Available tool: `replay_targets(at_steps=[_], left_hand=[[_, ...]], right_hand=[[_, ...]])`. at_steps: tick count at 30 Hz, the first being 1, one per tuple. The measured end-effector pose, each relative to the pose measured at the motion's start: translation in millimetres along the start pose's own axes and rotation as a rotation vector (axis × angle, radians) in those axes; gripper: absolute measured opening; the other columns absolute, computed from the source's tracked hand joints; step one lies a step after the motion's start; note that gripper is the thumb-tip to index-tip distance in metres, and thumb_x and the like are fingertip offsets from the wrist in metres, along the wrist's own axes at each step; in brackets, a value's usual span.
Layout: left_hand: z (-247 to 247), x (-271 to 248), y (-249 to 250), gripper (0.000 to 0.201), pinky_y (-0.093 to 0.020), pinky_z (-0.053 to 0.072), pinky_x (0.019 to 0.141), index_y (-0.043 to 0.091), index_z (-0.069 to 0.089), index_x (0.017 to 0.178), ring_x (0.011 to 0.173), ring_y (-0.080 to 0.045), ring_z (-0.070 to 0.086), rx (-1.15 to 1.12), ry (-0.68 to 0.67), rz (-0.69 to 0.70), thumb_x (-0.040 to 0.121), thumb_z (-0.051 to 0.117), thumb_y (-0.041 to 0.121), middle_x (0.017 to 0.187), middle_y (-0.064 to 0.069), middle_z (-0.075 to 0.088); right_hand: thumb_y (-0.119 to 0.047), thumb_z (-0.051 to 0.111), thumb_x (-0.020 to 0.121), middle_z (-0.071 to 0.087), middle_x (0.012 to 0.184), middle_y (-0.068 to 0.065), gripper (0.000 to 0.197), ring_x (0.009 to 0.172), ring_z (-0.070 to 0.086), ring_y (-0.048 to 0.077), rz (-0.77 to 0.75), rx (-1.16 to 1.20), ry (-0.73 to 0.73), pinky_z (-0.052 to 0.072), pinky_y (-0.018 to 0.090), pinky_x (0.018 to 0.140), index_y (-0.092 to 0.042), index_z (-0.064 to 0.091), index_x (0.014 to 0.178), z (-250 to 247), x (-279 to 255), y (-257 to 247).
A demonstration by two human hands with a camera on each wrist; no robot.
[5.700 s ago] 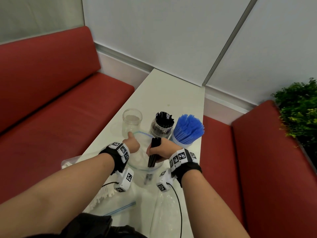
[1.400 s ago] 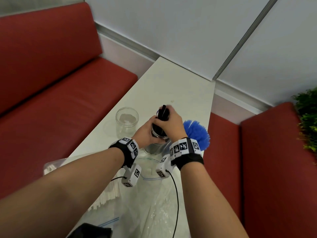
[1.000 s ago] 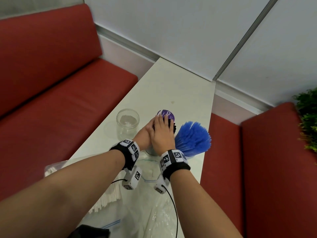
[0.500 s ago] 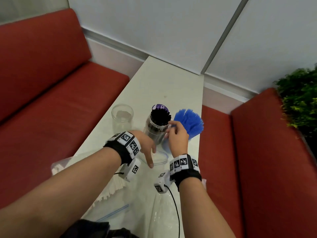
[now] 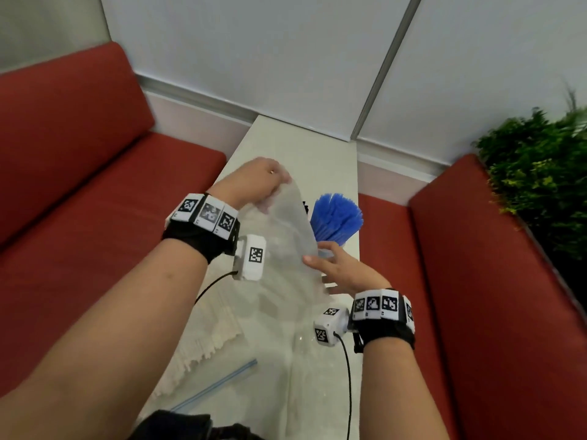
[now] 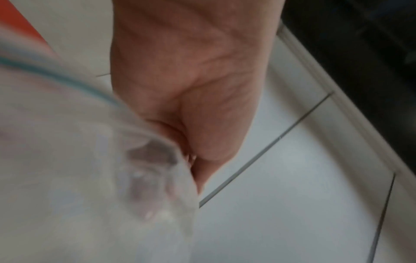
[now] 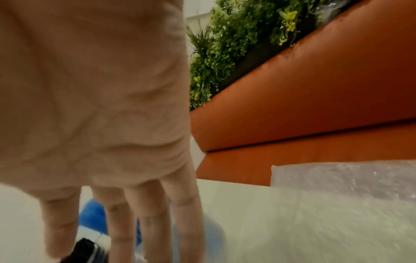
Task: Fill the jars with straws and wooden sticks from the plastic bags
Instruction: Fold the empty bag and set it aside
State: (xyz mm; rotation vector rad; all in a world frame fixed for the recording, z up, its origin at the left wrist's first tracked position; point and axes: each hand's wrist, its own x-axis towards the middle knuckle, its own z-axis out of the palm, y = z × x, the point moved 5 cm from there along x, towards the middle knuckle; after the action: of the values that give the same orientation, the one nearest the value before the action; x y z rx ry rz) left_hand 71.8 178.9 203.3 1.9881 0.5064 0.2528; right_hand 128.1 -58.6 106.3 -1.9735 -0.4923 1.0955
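My left hand (image 5: 270, 185) is raised over the table and grips an empty clear plastic bag (image 5: 286, 249) by its upper edge. In the left wrist view the fingers (image 6: 202, 142) are curled tight round the bag (image 6: 78, 160). My right hand (image 5: 317, 258) is lower, with straight fingers against the bag's right side. The jar of blue straws (image 5: 336, 217) stands just beyond it. The bag hides most of the jar of black straws (image 5: 305, 206), which shows beneath my right fingers (image 7: 186, 213) as a dark rim (image 7: 85, 249). The empty glass jar is out of sight.
A second bag holding white sticks (image 5: 206, 338) lies at the near left of the narrow white table (image 5: 317, 147), its blue zip strip (image 5: 216, 382) toward me. More crumpled clear plastic (image 7: 337, 195) lies at the near right. Red benches (image 5: 79, 217) flank the table, and a green plant (image 5: 540, 185) is on the right.
My left hand has taken hold of the clear bag and lifted it up in front of the black-straw jar. My right hand has left that jar and dropped to the bag's side.
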Motion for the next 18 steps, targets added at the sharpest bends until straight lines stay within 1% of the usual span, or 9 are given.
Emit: replay_targets(at_steps=[1, 3, 6, 9, 11, 13, 14, 17, 18], left_hand=[[-14, 0, 4, 0.020, -0.024, 0.047, 0.038, 0.017, 0.068, 0.093, 0.037, -0.008, 0.049, -0.091, 0.084, -0.006, 0.094, 0.049, 0.016, 0.063, 0.001, 0.054], [-34, -3, 6, 0.021, -0.021, 0.043, 0.035, 0.014, 0.066, 0.099, 0.032, -0.007, 0.044, -0.206, 0.226, -0.012, 0.096, 0.045, 0.017, 0.061, -0.001, 0.053], [-57, -12, 3, 0.022, -0.021, 0.041, 0.034, 0.013, 0.065, 0.102, 0.032, -0.008, 0.043, -0.304, 0.409, 0.021, 0.097, 0.045, 0.019, 0.059, -0.002, 0.051], [-74, -23, -2, 0.022, -0.020, 0.038, 0.030, 0.013, 0.067, 0.098, 0.029, -0.005, 0.043, -0.291, 0.598, 0.064, 0.098, 0.048, 0.024, 0.057, -0.001, 0.049], [-65, -28, 5, 0.026, -0.020, 0.037, 0.029, 0.015, 0.066, 0.097, 0.029, -0.005, 0.043, -0.310, 0.566, 0.125, 0.099, 0.047, 0.032, 0.056, 0.002, 0.048], [-49, -31, 18, 0.028, -0.019, 0.034, 0.030, 0.018, 0.066, 0.094, 0.031, -0.006, 0.040, -0.301, 0.428, 0.189, 0.098, 0.046, 0.037, 0.049, 0.009, 0.045], [-49, -32, 20, 0.028, -0.019, 0.032, 0.030, 0.020, 0.067, 0.092, 0.030, -0.006, 0.039, -0.255, 0.389, 0.197, 0.097, 0.047, 0.039, 0.045, 0.011, 0.043], [-77, -30, 11, 0.028, -0.020, 0.030, 0.032, 0.024, 0.068, 0.085, 0.027, -0.009, 0.038, -0.186, 0.489, 0.110, 0.097, 0.048, 0.041, 0.041, 0.008, 0.046], [-84, -30, 8, 0.029, -0.020, 0.030, 0.034, 0.025, 0.068, 0.083, 0.028, -0.010, 0.038, -0.187, 0.522, 0.093, 0.097, 0.048, 0.041, 0.042, 0.007, 0.047]], right_hand=[[-0.063, 0.085, 0.064, 0.070, 0.121, -0.002, 0.081, 0.102, 0.073, 0.021, -0.032, 0.015, 0.007, 0.060, 0.036, 0.084, -0.035, 0.052, 0.132, -4, -3, -5], [-0.038, 0.089, 0.073, 0.076, 0.109, 0.001, 0.049, 0.091, 0.076, 0.021, -0.146, 0.076, 0.059, 0.060, 0.029, 0.071, -0.026, 0.069, 0.116, -13, -8, -16], [-0.011, 0.079, 0.084, 0.074, 0.078, 0.003, 0.004, 0.066, 0.065, 0.018, -0.333, 0.158, 0.342, 0.052, 0.022, 0.057, -0.011, 0.076, 0.087, -38, -15, -33], [-0.017, 0.073, 0.091, 0.062, 0.065, 0.003, 0.019, 0.059, 0.052, 0.012, -0.504, 0.327, 0.740, 0.044, 0.027, 0.056, -0.007, 0.070, 0.076, -56, -29, -51], [-0.026, 0.065, 0.098, 0.065, 0.066, -0.007, 0.025, 0.060, 0.056, 0.006, -0.597, 0.465, 0.925, 0.047, 0.023, 0.057, -0.014, 0.065, 0.076, -49, -38, -69], [-0.032, 0.058, 0.102, 0.062, 0.061, -0.014, 0.028, 0.054, 0.054, -0.002, -0.674, 0.530, 1.012, 0.044, 0.016, 0.052, -0.023, 0.059, 0.076, -38, -47, -86], [-0.034, 0.057, 0.103, 0.059, 0.060, -0.013, 0.030, 0.054, 0.052, -0.001, -0.689, 0.474, 1.038, 0.042, 0.016, 0.052, -0.024, 0.056, 0.074, -38, -50, -92], [-0.037, 0.059, 0.101, 0.058, 0.068, -0.013, 0.030, 0.066, 0.055, 0.011, -0.649, 0.253, 1.093, 0.044, 0.027, 0.064, -0.026, 0.058, 0.073, -61, -59, -98], [-0.037, 0.060, 0.100, 0.056, 0.067, -0.014, 0.029, 0.065, 0.052, 0.010, -0.637, 0.245, 1.082, 0.044, 0.030, 0.067, -0.028, 0.059, 0.073, -67, -59, -99]])
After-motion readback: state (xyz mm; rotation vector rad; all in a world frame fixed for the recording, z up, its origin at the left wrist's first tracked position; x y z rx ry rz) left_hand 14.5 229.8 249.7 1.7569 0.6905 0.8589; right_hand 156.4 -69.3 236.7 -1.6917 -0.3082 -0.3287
